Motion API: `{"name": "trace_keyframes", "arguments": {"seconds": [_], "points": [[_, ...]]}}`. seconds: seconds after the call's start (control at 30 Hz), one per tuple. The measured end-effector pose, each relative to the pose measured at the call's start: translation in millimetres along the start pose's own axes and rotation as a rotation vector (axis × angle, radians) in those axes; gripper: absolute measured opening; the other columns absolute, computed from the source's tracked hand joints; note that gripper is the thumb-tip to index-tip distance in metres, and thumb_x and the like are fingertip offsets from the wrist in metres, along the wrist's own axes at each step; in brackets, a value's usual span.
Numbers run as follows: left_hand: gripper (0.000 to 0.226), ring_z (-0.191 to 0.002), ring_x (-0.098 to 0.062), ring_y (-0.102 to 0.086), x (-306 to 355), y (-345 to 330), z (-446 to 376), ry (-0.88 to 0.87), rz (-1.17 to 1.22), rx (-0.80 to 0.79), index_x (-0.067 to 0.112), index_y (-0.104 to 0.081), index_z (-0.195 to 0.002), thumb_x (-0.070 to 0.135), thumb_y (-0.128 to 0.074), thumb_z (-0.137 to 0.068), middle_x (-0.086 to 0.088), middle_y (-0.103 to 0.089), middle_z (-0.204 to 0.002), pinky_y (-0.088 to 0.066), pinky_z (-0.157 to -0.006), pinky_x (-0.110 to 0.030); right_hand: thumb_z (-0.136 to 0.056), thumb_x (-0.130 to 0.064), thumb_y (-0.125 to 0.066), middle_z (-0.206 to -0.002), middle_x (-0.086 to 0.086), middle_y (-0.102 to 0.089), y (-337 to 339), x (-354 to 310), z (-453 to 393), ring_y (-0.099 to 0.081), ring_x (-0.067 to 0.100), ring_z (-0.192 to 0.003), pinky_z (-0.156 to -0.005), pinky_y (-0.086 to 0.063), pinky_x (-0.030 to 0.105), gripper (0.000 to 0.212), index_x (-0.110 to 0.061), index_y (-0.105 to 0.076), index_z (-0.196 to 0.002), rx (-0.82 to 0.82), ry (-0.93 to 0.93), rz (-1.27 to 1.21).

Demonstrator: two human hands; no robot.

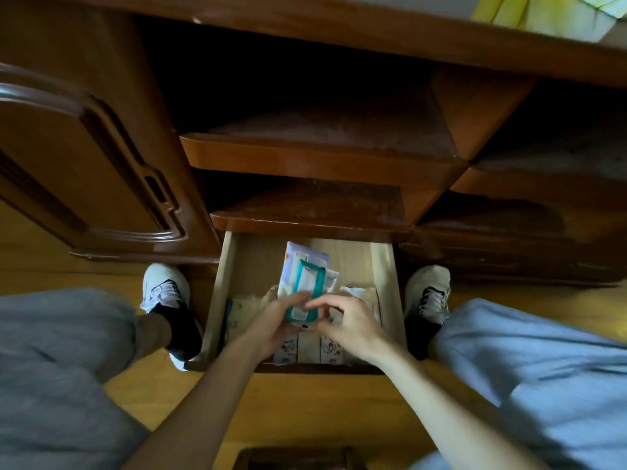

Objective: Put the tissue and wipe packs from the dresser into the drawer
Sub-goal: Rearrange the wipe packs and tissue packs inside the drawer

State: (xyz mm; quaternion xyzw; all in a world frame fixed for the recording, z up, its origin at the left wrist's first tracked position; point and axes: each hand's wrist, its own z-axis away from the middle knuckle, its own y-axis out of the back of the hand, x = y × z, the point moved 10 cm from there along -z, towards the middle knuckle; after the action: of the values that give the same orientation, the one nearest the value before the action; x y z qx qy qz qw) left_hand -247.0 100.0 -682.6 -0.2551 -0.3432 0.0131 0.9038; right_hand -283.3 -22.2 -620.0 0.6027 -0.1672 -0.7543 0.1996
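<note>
A: Progress?
B: Late, I'd judge; several packs already lie in the drawer (pixel 381 266); dresser top mostly out of view.
A: Hands?
B: Left hand (pixel 271 325) and right hand (pixel 346 322) both curled round the wipe pack (pixel 307 290), over the drawer's near half; white, teal flap, soft.

Both forearms are bare, with no sleeves showing down to the hands. The legs wear loose grey trousers (pixel 57 361). The feet wear pale off-white sneakers (pixel 165 286) with white laces over black socks (pixel 183 329).
</note>
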Motion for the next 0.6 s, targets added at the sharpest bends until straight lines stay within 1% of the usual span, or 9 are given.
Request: {"name": "trace_keyframes", "arguments": {"seconds": [0.07,0.13,0.2,0.23,0.3,0.37,0.43,0.5,0.6], "points": [[0.044,-0.085,-0.025,-0.077,-8,12,-3,0.004,-0.002,0.113,0.005,-0.053,-0.129,0.002,-0.069,-0.089,-0.016,-0.073,-0.111,-0.061,-0.062,-0.037,-0.089,-0.029,-0.063,-0.102,-0.032,-0.066,6,6,-5,-0.061,-0.007,-0.105,-0.081,-0.059,0.021,0.015,-0.035,-0.075,-0.097,0.001,-0.050,-0.086],[0.036,-0.082,-0.023,-0.077,-13,26,-5,0.006,0.008,0.207,0.014,-0.054,-0.121,0.004,-0.069,-0.090,-0.013,-0.072,-0.110,-0.062,-0.062,-0.039,-0.091,-0.031,-0.061,-0.098,-0.022,-0.070,26,19,-17,-0.065,0.000,-0.100,-0.088,-0.057,0.028,0.012,-0.032,-0.072,-0.096,0.119,-0.088,-0.108],[0.031,-0.089,-0.024,-0.077,-10,42,-5,-0.024,-0.038,0.296,0.019,-0.058,-0.119,0.010,-0.069,-0.092,-0.010,-0.073,-0.112,-0.063,-0.071,-0.042,-0.094,-0.026,-0.063,-0.107,-0.018,-0.069,48,42,-33,-0.064,0.004,-0.106,-0.093,-0.053,0.030,0.016,-0.030,-0.069,-0.109,0.204,-0.143,0.115],[0.031,-0.094,-0.024,-0.075,-7,49,-5,-0.042,-0.070,0.330,0.020,-0.059,-0.120,0.012,-0.069,-0.092,-0.009,-0.073,-0.114,-0.062,-0.075,-0.044,-0.095,-0.028,-0.063,-0.118,-0.013,-0.068,52,58,-43,-0.062,0.010,-0.115,-0.097,-0.050,0.032,0.026,-0.030,-0.065,-0.121,0.155,-0.182,0.336],[0.033,-0.098,-0.023,-0.074,-3,59,-5,-0.065,-0.096,0.362,0.020,-0.061,-0.124,0.014,-0.069,-0.093,-0.006,-0.073,-0.115,-0.062,-0.078,-0.045,-0.094,-0.038,-0.060,-0.141,0.001,-0.060,43,96,-59,-0.049,0.024,-0.135,-0.115,-0.034,0.042,0.051,-0.025,-0.051,-0.143,-0.084,-0.248,0.842],[0.031,-0.091,-0.018,-0.076,-1,67,-4,-0.080,-0.102,0.384,0.020,-0.062,-0.122,0.014,-0.070,-0.093,-0.004,-0.074,-0.111,-0.063,-0.069,-0.039,-0.089,-0.044,-0.062,-0.150,0.010,-0.052,32,132,-69,-0.036,0.029,-0.145,-0.124,-0.010,0.053,0.073,-0.016,-0.037,-0.152,-0.287,-0.278,1.140],[0.030,-0.088,-0.012,-0.076,0,72,-3,-0.089,-0.115,0.402,0.021,-0.063,-0.120,0.013,-0.070,-0.092,-0.002,-0.075,-0.107,-0.062,-0.061,-0.032,-0.085,-0.055,-0.068,-0.156,0.015,-0.043,23,156,-74,-0.028,0.032,-0.150,-0.125,0.000,0.056,0.098,-0.009,-0.021,-0.159,-0.399,-0.296,1.282],[0.030,-0.093,-0.016,-0.076,-2,77,-3,-0.088,-0.110,0.404,0.020,-0.062,-0.120,0.012,-0.071,-0.092,-0.002,-0.076,-0.109,-0.062,-0.065,-0.035,-0.082,-0.063,-0.069,-0.162,0.017,-0.033,17,172,-77,-0.020,0.033,-0.154,-0.124,0.006,0.057,0.116,-0.006,-0.008,-0.162,-0.475,-0.328,1.357],[0.032,-0.095,-0.017,-0.075,-1,87,-1,-0.097,-0.114,0.443,0.019,-0.062,-0.120,0.013,-0.073,-0.091,-0.002,-0.075,-0.110,-0.062,-0.067,-0.037,-0.079,-0.069,-0.071,-0.154,0.018,-0.047,16,177,-83,-0.034,0.030,-0.149,-0.123,0.012,0.058,0.117,-0.005,-0.015,-0.160,-0.513,-0.332,1.429]]}}
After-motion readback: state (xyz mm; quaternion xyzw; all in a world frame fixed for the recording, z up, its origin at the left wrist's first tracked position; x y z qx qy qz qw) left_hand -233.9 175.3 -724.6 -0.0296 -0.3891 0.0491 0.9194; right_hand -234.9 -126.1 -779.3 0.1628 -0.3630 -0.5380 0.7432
